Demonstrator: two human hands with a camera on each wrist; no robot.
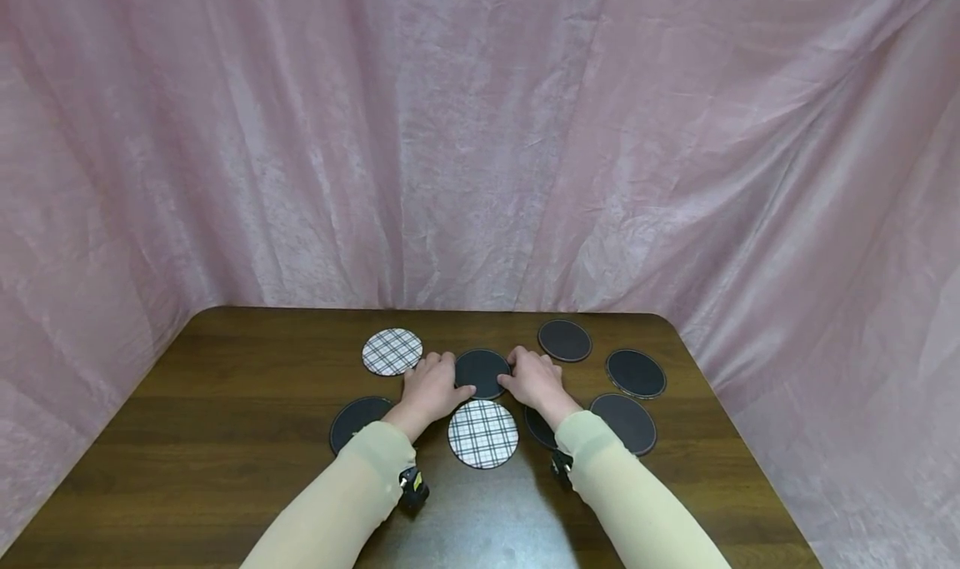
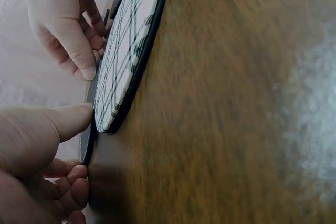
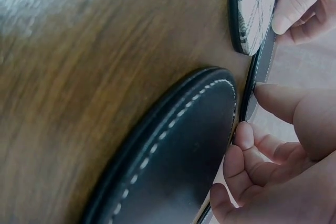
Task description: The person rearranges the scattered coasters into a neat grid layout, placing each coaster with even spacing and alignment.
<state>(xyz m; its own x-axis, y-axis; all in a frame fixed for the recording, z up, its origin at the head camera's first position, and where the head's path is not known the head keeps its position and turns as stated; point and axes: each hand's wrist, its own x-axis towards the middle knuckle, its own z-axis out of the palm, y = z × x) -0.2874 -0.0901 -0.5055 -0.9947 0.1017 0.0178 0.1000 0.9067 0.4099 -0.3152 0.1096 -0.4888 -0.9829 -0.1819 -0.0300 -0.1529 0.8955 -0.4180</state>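
A round dark coaster [image 1: 482, 373] with a stitched rim lies on the table between my two hands. My left hand [image 1: 431, 390] grips its left edge, the thumb on its face and the other fingers bent at the rim. On the opposite edge my right hand [image 1: 535, 379] pinches it in the same way, as the right wrist view also shows. Just nearer to me, a plaid coaster [image 1: 483, 434] lies face up against the dark one; its thick black edge shows in the left wrist view. Another dark coaster [image 3: 184, 145] sits under my right wrist, partly hidden in the head view.
On the brown wooden table [image 1: 225, 402], a second plaid coaster [image 1: 392, 351] lies beyond my left hand. One dark coaster [image 1: 356, 419] is partly covered by my left sleeve. Three more dark coasters, including the farthest coaster [image 1: 565, 340], are at right. A pink curtain [image 1: 480, 136] hangs behind.
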